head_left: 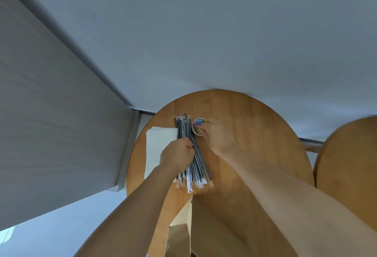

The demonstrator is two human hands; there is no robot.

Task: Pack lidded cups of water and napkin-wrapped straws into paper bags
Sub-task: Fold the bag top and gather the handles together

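Note:
A pile of black straws in clear wrappers [186, 128] lies on the round wooden table [255, 134]. My left hand [177, 153] rests on the pile with its fingers curled, pinching a straw near the middle. White napkins [159, 144] lie flat to the left of the straws, partly under my left hand. My right hand [219, 136] reaches into a small white cup of coloured paper clips [197, 126] just right of the straws; its fingertips are at the cup's rim. An open brown paper bag [183, 236] stands at the near table edge between my forearms.
A second round wooden table [350, 160] sits at the right, close to the first. A grey wall panel [51, 124] runs along the left. The floor beyond the tables is pale grey.

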